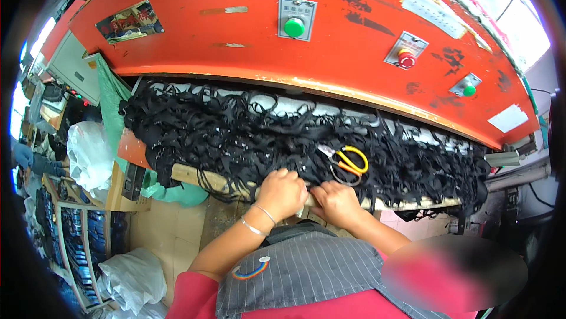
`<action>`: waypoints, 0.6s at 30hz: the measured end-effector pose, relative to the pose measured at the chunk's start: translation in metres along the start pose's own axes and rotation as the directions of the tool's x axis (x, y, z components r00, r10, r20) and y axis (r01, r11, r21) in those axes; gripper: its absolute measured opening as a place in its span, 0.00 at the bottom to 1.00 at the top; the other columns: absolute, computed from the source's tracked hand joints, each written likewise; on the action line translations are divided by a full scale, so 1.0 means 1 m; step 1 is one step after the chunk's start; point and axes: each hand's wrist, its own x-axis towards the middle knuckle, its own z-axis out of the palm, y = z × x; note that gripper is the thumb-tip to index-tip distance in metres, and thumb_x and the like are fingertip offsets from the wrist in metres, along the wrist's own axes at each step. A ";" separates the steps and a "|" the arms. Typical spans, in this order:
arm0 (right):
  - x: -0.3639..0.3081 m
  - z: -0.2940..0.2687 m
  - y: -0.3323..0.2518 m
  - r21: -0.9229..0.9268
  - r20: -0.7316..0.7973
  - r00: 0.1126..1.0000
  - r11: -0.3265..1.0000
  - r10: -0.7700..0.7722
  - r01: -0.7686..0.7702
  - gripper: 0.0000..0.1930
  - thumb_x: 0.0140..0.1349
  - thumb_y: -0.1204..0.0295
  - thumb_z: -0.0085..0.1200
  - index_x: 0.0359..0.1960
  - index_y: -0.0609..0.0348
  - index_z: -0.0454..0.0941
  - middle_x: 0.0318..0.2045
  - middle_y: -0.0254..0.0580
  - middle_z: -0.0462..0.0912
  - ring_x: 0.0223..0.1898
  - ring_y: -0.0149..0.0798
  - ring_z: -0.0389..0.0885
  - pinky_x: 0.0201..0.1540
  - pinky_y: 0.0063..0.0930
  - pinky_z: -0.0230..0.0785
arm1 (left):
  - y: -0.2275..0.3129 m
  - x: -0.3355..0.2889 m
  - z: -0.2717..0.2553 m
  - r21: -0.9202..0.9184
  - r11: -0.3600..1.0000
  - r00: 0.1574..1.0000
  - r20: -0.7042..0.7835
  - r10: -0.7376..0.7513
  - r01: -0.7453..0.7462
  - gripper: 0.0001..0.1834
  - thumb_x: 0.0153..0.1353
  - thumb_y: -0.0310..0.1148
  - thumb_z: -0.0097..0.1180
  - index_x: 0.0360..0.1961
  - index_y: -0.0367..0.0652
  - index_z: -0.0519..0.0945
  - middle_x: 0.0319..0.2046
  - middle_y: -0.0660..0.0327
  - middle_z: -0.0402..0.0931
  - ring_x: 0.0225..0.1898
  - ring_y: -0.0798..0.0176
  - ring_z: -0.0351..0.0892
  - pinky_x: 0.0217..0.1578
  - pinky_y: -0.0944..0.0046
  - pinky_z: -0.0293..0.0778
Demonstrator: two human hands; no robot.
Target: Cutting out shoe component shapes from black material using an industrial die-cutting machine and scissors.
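Observation:
A big heap of black cut-out strips (236, 136) covers the bed of a red press machine (330, 30). My left hand (282, 192), with two thin bangles on the wrist, has its fingers curled into the strips at the front wooden edge (194, 176). Close beside it, my right hand (337, 200) also grips into the black strips at that edge. Yellow-handled scissors (348, 160) lie on the heap just beyond my right hand.
The machine's front panel carries green buttons (294, 27) and a red button (405, 58). To the left stand white plastic bags (89, 154), a green sheet (109, 92) and shelves of dark goods (76, 242). Another white bag (132, 278) lies on the floor.

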 end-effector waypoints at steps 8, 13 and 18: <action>0.149 -0.083 0.106 -0.067 0.009 0.951 0.948 -0.310 0.310 0.08 0.52 0.67 0.58 0.33 0.53 0.80 0.26 0.45 0.81 0.30 0.49 0.82 0.32 0.42 0.74 | -0.073 0.131 -0.012 -0.127 0.992 0.975 -0.219 -0.025 -0.003 0.09 0.54 0.38 0.59 0.25 0.45 0.80 0.26 0.57 0.74 0.30 0.50 0.75 0.31 0.53 0.74; 0.274 -0.010 0.129 -0.555 0.003 0.886 0.736 -0.463 0.387 0.27 0.57 0.71 0.53 0.60 0.41 0.71 0.61 0.44 0.69 0.63 0.45 0.67 0.59 0.37 0.67 | -0.152 0.129 0.044 0.033 0.994 0.962 -0.257 -0.093 0.105 0.15 0.51 0.41 0.65 0.35 0.44 0.81 0.34 0.60 0.67 0.42 0.52 0.66 0.43 0.54 0.66; 0.330 -0.003 0.148 -0.391 0.163 0.796 0.703 -0.583 0.594 0.18 0.55 0.72 0.53 0.49 0.47 0.80 0.59 0.43 0.72 0.60 0.46 0.70 0.60 0.37 0.65 | -0.155 0.148 0.049 0.055 0.998 0.823 -0.564 0.061 -0.036 0.15 0.51 0.42 0.66 0.32 0.44 0.76 0.33 0.59 0.66 0.39 0.55 0.66 0.41 0.56 0.67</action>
